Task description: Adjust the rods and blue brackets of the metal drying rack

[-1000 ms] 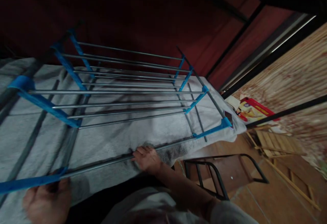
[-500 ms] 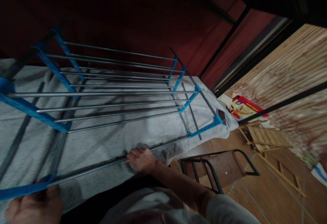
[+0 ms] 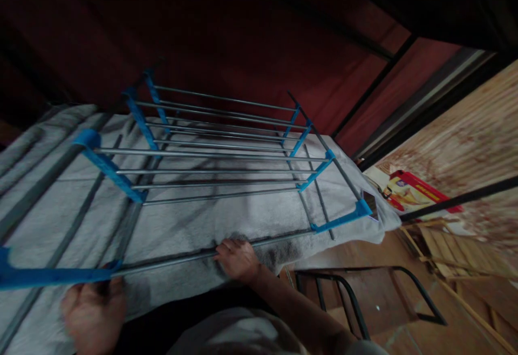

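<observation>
A rack of grey metal tubes (image 3: pixel 218 197) and blue plastic brackets (image 3: pixel 113 172) lies on its side on a grey fleecy blanket (image 3: pixel 243 212). My right hand (image 3: pixel 238 259) is closed around the front tube (image 3: pixel 174 261), right of its middle. At the left, my left hand (image 3: pixel 97 312) grips the front blue bracket (image 3: pixel 60 277) from below, near where the tube enters it. Its thumb shows by the joint, and the other fingers are partly hidden under the bracket. Brackets at the rack's right side join the tubes to a long side pole (image 3: pixel 343 174).
A phone (image 3: pixel 369 205) lies on the blanket near the right bracket. Beyond the edge, a black-framed folding chair (image 3: pixel 364 290), a wooden folding piece (image 3: pixel 453 247) and a red and yellow box (image 3: pixel 418 190) are on the tiled floor. Dark red fabric (image 3: pixel 243 36) hangs behind, with black poles.
The camera view has swung left, so the rack and both hands appear further right. Both hands keep their places on the front tube and bracket.
</observation>
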Tool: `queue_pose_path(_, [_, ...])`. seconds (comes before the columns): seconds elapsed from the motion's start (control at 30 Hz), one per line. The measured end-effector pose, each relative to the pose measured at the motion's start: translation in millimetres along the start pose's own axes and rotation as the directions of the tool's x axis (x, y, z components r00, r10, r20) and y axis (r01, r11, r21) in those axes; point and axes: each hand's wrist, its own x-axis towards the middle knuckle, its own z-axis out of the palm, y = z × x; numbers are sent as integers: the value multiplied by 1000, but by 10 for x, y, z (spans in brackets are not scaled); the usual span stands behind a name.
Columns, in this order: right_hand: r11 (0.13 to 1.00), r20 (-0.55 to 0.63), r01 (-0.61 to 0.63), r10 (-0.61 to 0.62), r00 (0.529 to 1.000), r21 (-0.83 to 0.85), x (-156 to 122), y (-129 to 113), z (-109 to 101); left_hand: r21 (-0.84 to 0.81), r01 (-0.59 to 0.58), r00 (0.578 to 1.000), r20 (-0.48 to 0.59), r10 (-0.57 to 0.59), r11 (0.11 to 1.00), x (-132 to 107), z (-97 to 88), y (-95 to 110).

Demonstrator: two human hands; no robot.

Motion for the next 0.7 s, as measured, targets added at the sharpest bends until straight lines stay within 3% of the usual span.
queue_pose_path(0.13, [1000,-105,1,2,995,28,-81,-54,7,11,1,999,39,-1,1000,59,-214,217])
queue_pose_path(0.27, [999,-236,24,-17,972,29,-238,13,-15,20,-83,985,155,79,996,93,-371,174])
queue_pose_path(0.47, [989,-260,85,-113,959,-119,-432,252,31,243,-163,962,255,99,956,53,-494,209])
queue_pose_path(0.7, [980,-224,156,-181,958,-127,-417,308,58,259,-106,965,259,36,960,35,-480,308])
